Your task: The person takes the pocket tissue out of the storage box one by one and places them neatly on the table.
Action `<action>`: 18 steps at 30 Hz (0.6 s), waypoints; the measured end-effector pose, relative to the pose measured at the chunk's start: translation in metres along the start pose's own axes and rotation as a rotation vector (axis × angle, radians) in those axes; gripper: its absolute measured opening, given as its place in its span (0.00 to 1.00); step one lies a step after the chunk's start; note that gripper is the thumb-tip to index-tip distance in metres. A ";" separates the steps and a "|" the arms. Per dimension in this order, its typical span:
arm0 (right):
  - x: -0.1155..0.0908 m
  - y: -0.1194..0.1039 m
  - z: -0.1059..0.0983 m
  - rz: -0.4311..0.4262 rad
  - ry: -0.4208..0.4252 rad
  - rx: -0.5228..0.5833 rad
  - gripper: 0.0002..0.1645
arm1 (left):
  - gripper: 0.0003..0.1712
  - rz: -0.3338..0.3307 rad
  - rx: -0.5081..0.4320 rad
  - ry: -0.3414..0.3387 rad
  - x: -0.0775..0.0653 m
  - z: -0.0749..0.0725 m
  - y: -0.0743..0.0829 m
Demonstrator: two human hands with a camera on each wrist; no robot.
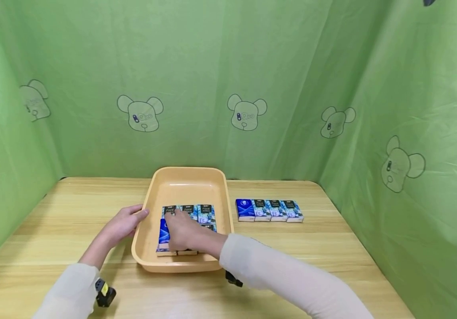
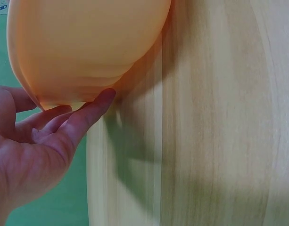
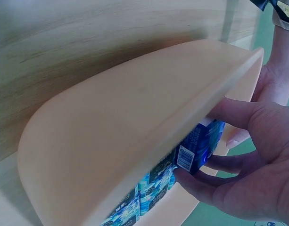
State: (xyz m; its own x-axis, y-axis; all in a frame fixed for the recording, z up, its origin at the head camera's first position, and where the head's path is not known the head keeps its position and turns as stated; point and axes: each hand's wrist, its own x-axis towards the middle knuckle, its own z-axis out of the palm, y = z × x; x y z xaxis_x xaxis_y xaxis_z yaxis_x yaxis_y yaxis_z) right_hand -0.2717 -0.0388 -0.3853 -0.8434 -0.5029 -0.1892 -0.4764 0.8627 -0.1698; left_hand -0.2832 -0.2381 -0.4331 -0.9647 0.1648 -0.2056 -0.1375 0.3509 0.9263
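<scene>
My left hand (image 1: 123, 225) holds the left rim of an orange plastic tray (image 1: 190, 189), with the thumb over the edge and fingers against the outer wall (image 2: 92, 42). Inside the tray, my right hand (image 1: 184, 230) pinches a dark blue tissue pack (image 3: 201, 143) between thumb and fingers, at the near left of the group. Several blue floral tissue packs (image 1: 206, 213) lie in rows beside and beyond it, partly hidden by the right hand. In the right wrist view the tray's side wall (image 3: 111, 117) covers much of these packs.
Right of the tray, several more tissue packs (image 1: 270, 211) stand in a row on the wooden table (image 1: 316, 248), the leftmost plain blue. A green curtain (image 1: 196, 79) with bear drawings encloses the table at the back and sides. Each wrist wears a small black camera (image 1: 105, 293).
</scene>
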 end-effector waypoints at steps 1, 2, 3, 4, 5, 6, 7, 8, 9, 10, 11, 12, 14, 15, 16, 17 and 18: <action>0.000 0.000 0.000 0.003 -0.002 0.003 0.51 | 0.35 0.001 0.003 -0.001 0.000 0.000 0.000; 0.000 0.000 -0.001 0.005 -0.005 0.008 0.52 | 0.34 -0.002 0.004 0.000 0.000 0.000 0.000; -0.001 0.000 -0.001 0.007 -0.009 0.013 0.52 | 0.34 -0.003 0.006 0.000 0.000 0.000 0.001; -0.001 -0.001 -0.001 0.009 -0.012 0.017 0.53 | 0.34 -0.003 0.007 -0.001 -0.001 0.000 0.001; -0.001 -0.001 -0.002 0.009 -0.015 0.019 0.53 | 0.34 -0.004 0.009 -0.002 -0.001 0.000 0.001; -0.001 -0.001 -0.002 0.010 -0.017 0.021 0.54 | 0.34 -0.003 0.008 -0.001 -0.001 0.000 0.001; -0.001 -0.002 -0.002 0.008 -0.017 0.018 0.54 | 0.34 -0.002 0.008 -0.001 -0.001 0.000 0.001; -0.001 -0.002 -0.003 0.006 -0.018 0.018 0.53 | 0.34 -0.002 0.009 0.000 -0.001 -0.001 0.001; -0.001 -0.002 -0.003 0.007 -0.019 0.018 0.53 | 0.34 0.000 0.010 0.000 -0.001 -0.001 0.001; -0.001 -0.002 -0.003 0.007 -0.020 0.016 0.53 | 0.34 -0.001 0.009 0.001 -0.001 -0.001 0.001; -0.002 -0.002 -0.004 0.008 -0.021 0.017 0.53 | 0.34 -0.001 0.009 0.001 -0.001 0.000 0.001; -0.002 -0.002 -0.004 0.010 -0.022 0.020 0.52 | 0.34 -0.001 0.008 0.002 -0.001 0.000 0.001; -0.002 -0.002 -0.004 0.014 -0.025 0.025 0.52 | 0.34 -0.004 0.006 0.003 -0.001 0.000 0.001; -0.002 -0.002 -0.004 0.015 -0.026 0.023 0.52 | 0.34 -0.004 0.006 0.003 -0.001 0.000 0.001; -0.002 -0.002 -0.004 0.013 -0.026 0.019 0.51 | 0.34 -0.005 0.003 0.003 -0.001 0.001 0.001; -0.002 -0.002 -0.004 0.011 -0.025 0.016 0.51 | 0.34 -0.003 0.004 0.003 -0.001 0.001 0.001; -0.002 -0.002 -0.004 0.010 -0.024 0.013 0.50 | 0.34 -0.002 0.004 0.003 -0.001 0.001 0.001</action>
State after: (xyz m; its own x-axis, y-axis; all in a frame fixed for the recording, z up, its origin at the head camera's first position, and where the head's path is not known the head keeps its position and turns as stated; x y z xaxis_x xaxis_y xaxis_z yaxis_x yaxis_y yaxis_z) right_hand -0.2702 -0.0398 -0.3809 -0.8415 -0.4960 -0.2143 -0.4650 0.8668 -0.1802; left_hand -0.2821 -0.2372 -0.4319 -0.9650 0.1615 -0.2065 -0.1385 0.3549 0.9246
